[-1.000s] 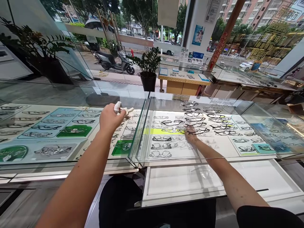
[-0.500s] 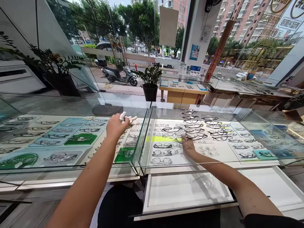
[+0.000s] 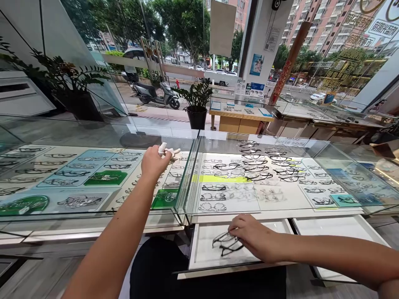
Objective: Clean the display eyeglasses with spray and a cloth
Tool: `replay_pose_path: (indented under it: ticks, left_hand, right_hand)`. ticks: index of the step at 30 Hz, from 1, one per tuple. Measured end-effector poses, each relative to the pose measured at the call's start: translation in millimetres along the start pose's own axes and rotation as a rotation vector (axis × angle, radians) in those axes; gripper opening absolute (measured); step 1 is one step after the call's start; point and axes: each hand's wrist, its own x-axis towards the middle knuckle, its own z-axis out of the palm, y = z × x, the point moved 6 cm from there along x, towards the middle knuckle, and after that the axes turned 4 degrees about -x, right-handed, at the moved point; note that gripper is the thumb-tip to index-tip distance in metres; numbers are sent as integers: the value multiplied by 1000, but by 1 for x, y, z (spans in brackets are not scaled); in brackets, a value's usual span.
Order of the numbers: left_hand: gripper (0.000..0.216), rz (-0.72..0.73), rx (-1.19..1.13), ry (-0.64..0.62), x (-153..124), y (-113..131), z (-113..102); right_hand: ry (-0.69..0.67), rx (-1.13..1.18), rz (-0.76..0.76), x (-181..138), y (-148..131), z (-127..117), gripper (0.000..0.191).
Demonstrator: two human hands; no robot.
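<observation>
My left hand (image 3: 153, 162) is closed on a crumpled white cloth (image 3: 170, 152) and rests at the top of the left glass display case (image 3: 124, 137). Below my right hand (image 3: 254, 236) lies the bare floor of an open white drawer (image 3: 205, 256). That hand's fingers pinch a pair of dark-framed eyeglasses (image 3: 231, 249), its temples pointing left. Inside the right case, a short column of eyeglasses (image 3: 213, 196) lies on a white sheet, below a yellow-green strip (image 3: 224, 179).
More dark frames (image 3: 257, 169) stand in rows in the right case. Glass walls (image 3: 187, 182) divide the cases. A second white drawer (image 3: 336, 232) is open at the right. Green cards (image 3: 106, 177) and blue trays of glasses lie left. A potted plant (image 3: 197, 104) stands beyond the counter.
My right hand has come out of the right case, towards me, and is now over the drawer with eyeglasses in its fingers. My left hand has stayed nearly in place with the cloth.
</observation>
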Motion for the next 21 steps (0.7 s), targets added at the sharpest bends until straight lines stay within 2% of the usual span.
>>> replay_pose_path:
  ticks: [3, 5, 8, 11, 13, 16, 21]
  left_hand:
    - [23, -4, -23, 10, -2, 2, -1]
    - [23, -11, -37, 15, -3, 4, -2]
    - [23, -27, -47, 10, -4, 4, -3]
    - [22, -26, -42, 11, -4, 2, -3]
    - [21, -25, -37, 13, -4, 0, -3]
    - [21, -24, -34, 14, -2, -3, -3]
    - [21, -13, -31, 16, 1, -6, -1]
  right_hand:
    - [25, 86, -111, -5, -38, -42, 37]
    - [109, 43, -139, 3, -48, -78, 40]
    - [234, -162, -137, 32, -36, -129, 38]
    - [304, -395, -42, 78, 2, -162, 36]
    - [316, -498, 42, 111, 34, -171, 37]
    - [274, -590, 184, 153, 81, -171, 41]
    - [230, -611, 272, 188, 128, -158, 42]
